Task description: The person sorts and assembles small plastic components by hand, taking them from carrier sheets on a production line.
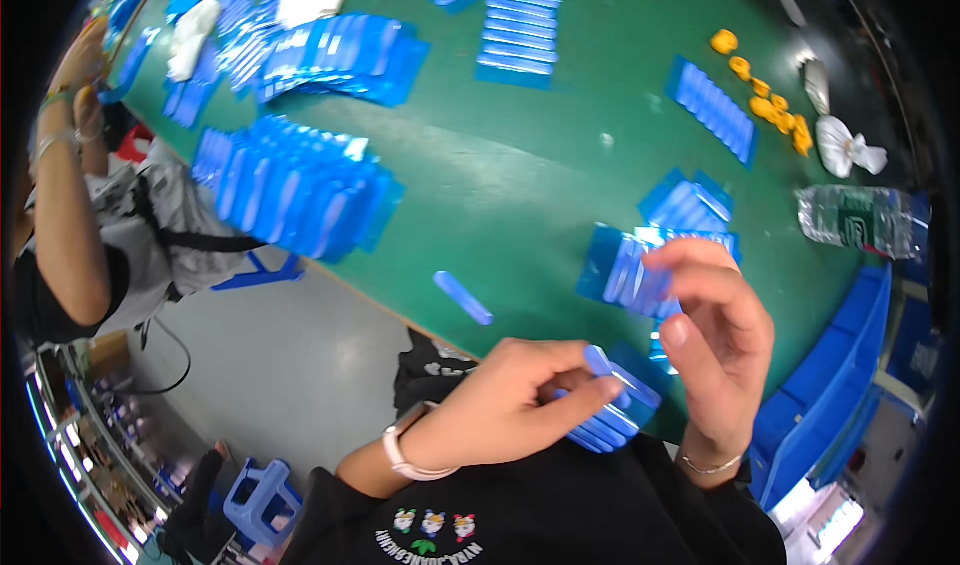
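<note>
1. The green table (520,165) carries fanned stacks of blue sleeves (290,185) toward its left edge.
2. My right hand (715,340) hovers half open, holding nothing, above the near edge.
3. My left hand (500,410) pinches a small blue stack (615,410) there.

Lower half of blue packet stack (612,417) hidden behind left hand (505,410).
</note>
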### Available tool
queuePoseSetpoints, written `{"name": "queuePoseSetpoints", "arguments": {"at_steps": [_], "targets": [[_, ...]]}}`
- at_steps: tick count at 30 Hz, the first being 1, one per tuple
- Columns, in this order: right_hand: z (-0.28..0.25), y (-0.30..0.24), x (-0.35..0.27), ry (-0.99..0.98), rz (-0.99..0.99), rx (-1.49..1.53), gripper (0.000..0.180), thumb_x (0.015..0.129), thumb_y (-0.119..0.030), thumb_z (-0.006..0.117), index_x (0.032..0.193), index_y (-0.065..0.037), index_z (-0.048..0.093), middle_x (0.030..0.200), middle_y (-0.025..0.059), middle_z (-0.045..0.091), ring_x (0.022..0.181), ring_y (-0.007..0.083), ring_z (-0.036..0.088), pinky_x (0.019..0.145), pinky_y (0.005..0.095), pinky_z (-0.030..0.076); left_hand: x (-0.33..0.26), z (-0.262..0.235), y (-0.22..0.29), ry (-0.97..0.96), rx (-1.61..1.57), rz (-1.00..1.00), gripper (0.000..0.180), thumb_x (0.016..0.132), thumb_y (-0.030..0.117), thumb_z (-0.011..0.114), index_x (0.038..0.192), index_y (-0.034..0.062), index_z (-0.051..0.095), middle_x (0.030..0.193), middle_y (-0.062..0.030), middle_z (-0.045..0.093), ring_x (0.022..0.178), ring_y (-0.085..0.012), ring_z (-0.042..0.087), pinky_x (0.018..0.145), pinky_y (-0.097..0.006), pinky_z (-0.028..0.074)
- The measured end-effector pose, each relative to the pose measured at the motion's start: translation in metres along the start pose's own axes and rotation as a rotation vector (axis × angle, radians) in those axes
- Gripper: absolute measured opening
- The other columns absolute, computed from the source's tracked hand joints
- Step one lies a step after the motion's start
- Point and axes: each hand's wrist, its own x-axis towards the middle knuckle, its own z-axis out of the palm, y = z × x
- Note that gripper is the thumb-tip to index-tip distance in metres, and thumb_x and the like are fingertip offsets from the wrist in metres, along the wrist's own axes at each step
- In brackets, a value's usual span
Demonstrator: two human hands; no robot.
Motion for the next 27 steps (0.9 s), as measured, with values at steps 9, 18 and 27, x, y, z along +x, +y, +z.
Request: {"name": "queuePoseSetpoints", "arguments": {"at_steps": [9,18,27], "targets": [[-0.003,-0.002,-0.003,-0.246,0.064,-0.229,0.065,0.066,0.005,0.069,0.126,0.003,0.046,0.080,0.0069,0.063,0.078,0.0156,0.061,0.084,0.0300,0.043,0.004,0.000,0.001,0.012,0.116,0.016,0.016,0.085,0.015,0.063,0.086,-0.0012,0.060,0.069,-0.0053,0.059,0.058,-0.0096,0.057,0.050,-0.022,0.044],[-0.016,0.008,-0.002,0.042,0.040,0.077,0.065,0.078,-0.002,0.062,0.135,0.004,0.031,0.102,0.0138,0.057,0.094,0.0178,0.054,0.087,0.0319,0.041,0.005,-0.004,0.000,-0.043,-0.198,-0.036,0.013,0.085,0.010,0.063,0.085,-0.0020,0.060,0.117,-0.0167,0.053,0.072,-0.0073,0.056,0.052,-0.021,0.045],[-0.019,0.008,-0.018,0.000,0.216,0.112,0.065,0.075,0.003,0.064,0.133,0.001,0.034,0.101,0.0139,0.060,0.089,0.0189,0.059,0.083,0.0317,0.044,0.004,-0.015,0.009,-0.248,-0.530,0.109,0.009,0.082,0.007,0.063,0.079,-0.0012,0.060,0.136,-0.0302,0.030,0.092,-0.0352,0.063,0.083,-0.042,0.050]]}}
